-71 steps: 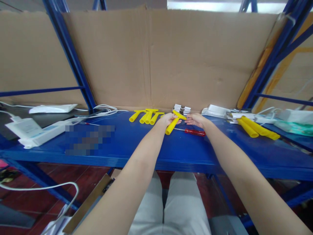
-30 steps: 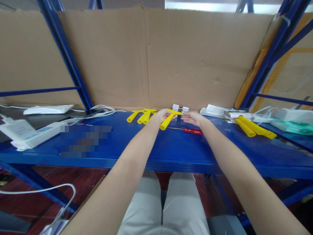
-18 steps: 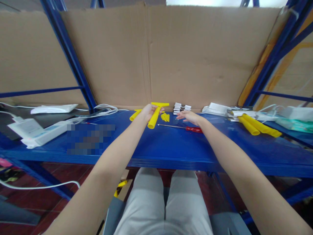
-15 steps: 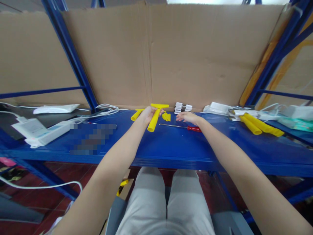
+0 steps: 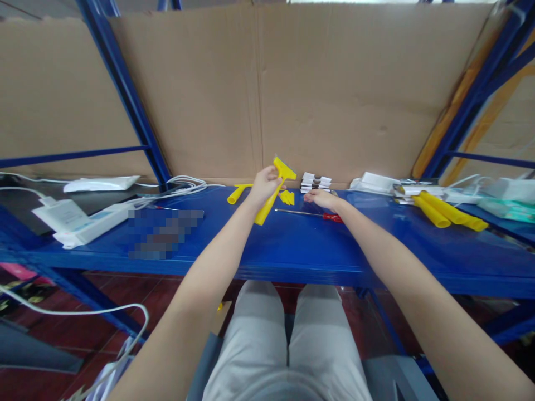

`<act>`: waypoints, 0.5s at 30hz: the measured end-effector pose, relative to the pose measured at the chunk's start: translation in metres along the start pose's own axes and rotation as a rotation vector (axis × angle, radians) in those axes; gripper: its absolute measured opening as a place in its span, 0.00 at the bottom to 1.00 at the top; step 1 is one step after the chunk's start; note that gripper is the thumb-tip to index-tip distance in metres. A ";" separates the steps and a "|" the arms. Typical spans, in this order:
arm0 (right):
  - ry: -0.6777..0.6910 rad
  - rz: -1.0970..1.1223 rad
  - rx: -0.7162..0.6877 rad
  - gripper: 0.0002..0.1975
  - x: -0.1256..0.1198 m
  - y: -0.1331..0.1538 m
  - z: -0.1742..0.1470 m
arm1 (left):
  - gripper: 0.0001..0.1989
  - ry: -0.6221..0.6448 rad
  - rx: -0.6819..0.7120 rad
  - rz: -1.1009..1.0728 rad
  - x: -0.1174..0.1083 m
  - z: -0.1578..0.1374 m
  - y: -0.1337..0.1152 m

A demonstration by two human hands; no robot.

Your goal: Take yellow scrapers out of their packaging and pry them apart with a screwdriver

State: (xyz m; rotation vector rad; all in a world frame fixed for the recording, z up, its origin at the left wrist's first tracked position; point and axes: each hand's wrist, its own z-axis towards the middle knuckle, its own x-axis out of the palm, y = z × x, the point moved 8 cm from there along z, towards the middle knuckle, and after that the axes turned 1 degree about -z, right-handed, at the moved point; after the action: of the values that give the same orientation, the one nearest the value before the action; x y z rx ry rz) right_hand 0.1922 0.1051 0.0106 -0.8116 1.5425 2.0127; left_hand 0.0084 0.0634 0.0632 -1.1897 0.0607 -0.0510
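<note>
My left hand (image 5: 266,186) is closed around the yellow scraper (image 5: 267,207), holding it tilted above the table with its wide head up and its round handle slanting down toward me. My right hand (image 5: 321,199) is low over the table with its fingers curled in; anything inside them is hidden. Just behind it is a stack of small white packets with dark bands (image 5: 316,181). A screwdriver with a red handle (image 5: 332,217) lies in front of that hand. Small yellow pieces (image 5: 287,197) lie between my hands, and another yellow scraper (image 5: 237,194) rests left of them.
Several yellow handles (image 5: 453,210) lie at the right beside white packages (image 5: 374,182). A white power strip (image 5: 90,225) with cables is on the left. Cardboard (image 5: 334,94) backs the blue table (image 5: 292,250), with blue posts (image 5: 121,94) at either side.
My left hand has raised and tilted the scraper, its head now higher and turned to the right. The fingers of my right hand, spread before, have curled in.
</note>
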 end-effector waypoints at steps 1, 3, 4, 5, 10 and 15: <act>-0.015 0.045 0.016 0.07 -0.003 0.000 -0.003 | 0.24 0.010 0.068 0.082 0.000 0.000 -0.004; -0.060 0.147 0.046 0.09 -0.013 0.001 -0.009 | 0.25 0.053 0.193 0.255 0.005 -0.001 -0.007; -0.091 0.200 0.060 0.10 -0.019 0.001 -0.012 | 0.24 0.081 0.230 0.340 0.008 -0.002 -0.006; -0.126 0.255 0.074 0.11 -0.026 0.001 -0.015 | 0.24 0.102 0.249 0.417 0.012 -0.004 -0.003; -0.178 0.435 0.084 0.13 -0.039 0.006 -0.024 | 0.22 0.203 0.330 0.664 0.035 -0.016 0.008; -0.059 0.306 0.009 0.07 -0.021 0.024 -0.028 | 0.25 0.335 0.449 0.907 0.056 -0.028 0.010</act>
State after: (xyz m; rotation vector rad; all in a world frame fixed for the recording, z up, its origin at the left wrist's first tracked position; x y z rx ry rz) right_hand 0.1950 0.0717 0.0365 -0.5316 1.7263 2.2176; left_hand 0.0621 0.0373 0.0429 -0.6117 0.8332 0.5108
